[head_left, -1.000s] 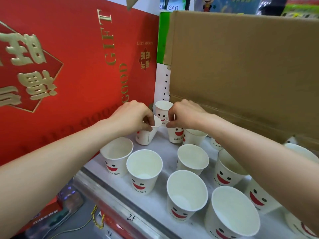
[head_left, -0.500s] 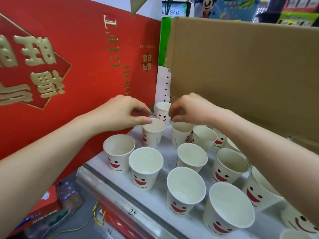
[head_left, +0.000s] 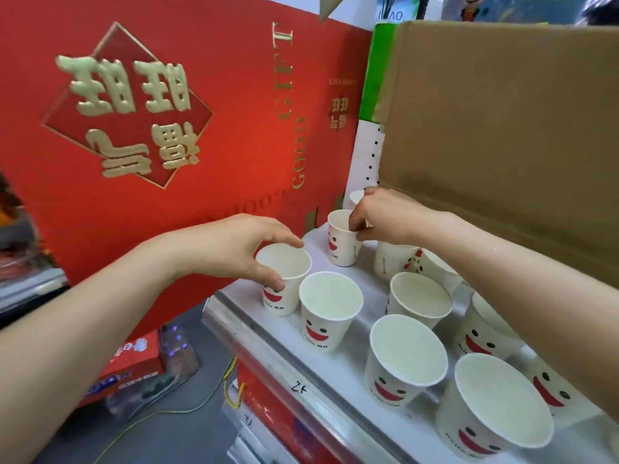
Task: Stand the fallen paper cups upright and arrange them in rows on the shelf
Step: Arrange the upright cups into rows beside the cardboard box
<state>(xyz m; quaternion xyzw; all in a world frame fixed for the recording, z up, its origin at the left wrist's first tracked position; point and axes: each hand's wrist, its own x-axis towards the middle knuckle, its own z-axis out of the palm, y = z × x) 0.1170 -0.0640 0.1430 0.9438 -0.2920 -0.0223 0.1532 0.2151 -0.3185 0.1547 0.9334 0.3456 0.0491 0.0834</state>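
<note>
Paper cups (head_left: 330, 309): white with red smiling faces, mouths up, standing in loose rows on the shelf (head_left: 268, 336).
Left hand (head_left: 241, 249): thumb and fingers curl round the rim of the front-left cup (head_left: 284, 296), upright near the shelf's left edge.
Right hand (head_left: 385, 217): fingertips pinch the rim of the rear cup (head_left: 340, 249), upright, further back.
Surroundings: red gift box (head_left: 167, 128) at left; brown cardboard (head_left: 502, 128) behind.

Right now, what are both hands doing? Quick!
Left hand: grips the left cup by its rim.
Right hand: pinches the rear cup by its rim.
</note>
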